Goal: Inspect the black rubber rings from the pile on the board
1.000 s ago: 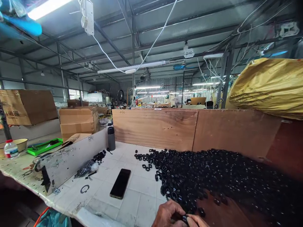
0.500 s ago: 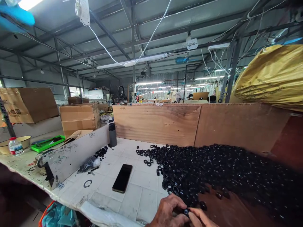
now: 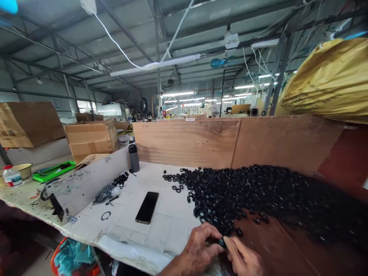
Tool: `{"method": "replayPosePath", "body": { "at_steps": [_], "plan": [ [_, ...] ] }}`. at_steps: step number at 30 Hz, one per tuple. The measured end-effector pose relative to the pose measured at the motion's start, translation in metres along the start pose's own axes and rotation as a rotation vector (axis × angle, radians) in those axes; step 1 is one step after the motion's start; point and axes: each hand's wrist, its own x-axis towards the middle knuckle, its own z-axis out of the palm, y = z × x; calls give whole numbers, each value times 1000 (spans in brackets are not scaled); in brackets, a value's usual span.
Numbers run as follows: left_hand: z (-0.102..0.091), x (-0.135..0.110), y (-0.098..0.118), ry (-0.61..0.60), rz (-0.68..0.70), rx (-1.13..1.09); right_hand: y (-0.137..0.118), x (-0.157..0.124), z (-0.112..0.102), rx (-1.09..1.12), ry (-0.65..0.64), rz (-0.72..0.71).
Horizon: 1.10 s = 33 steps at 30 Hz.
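Note:
My left hand (image 3: 199, 245) is at the near edge of the table, its thumb and fingers closed around a small black ring-like part (image 3: 221, 242). From the right, my right hand (image 3: 243, 257) meets it, thumb and forefinger pinched at the same part. Fingers cover most of the piece, so its exact shape is hidden. Just beyond both hands spreads a large heap of similar black ring-like parts (image 3: 244, 191). One loose black part (image 3: 238, 232) lies close to my right hand on the reddish-brown surface (image 3: 258, 245).
A phone (image 3: 147, 207) lies left of the heap, near a flat grey ring (image 3: 105, 216). A dark bottle (image 3: 133, 158) stands by the low white divider (image 3: 92, 188). Wooden boards (image 3: 186, 143) wall the back. At the left are cardboard boxes (image 3: 90, 138) and a green tray (image 3: 54, 171).
The camera view has tilted and shifted slightly, and the scene sits a little higher. Both hands have come further into view, still together at the small black part.

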Motion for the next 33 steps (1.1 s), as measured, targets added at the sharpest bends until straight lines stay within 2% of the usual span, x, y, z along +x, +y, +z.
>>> {"method": "replayPosePath", "body": {
  "at_steps": [2,4,8,13,17,20,25,28,30,33],
  "plan": [
    [-2,-1,11,-38,-27,-28,-11,2,-10,-37,-85,-25],
    [-4,2,18,-59,-65,-28,-23,5,-18,-38,-116,-19],
    [-8,10,14,-64,-101,-43,-34,10,-23,17,-207,60],
    [-8,8,12,-98,-98,-12,-36,9,-23,-45,-117,114],
    [-7,9,13,-66,-123,-12,-38,8,-25,-41,-181,103],
    [-6,10,14,-53,-134,-38,-39,8,-26,-14,-151,86],
    [-6,9,12,-86,-159,-76,-41,11,-25,87,-188,169],
    [-6,9,14,-111,-180,-131,-44,8,-22,119,-167,195],
    [-8,7,20,-165,-156,-125,-47,1,-20,117,-141,246],
    [-10,0,32,-249,-39,-14,-53,-14,-19,57,-97,352]
  ]
}}
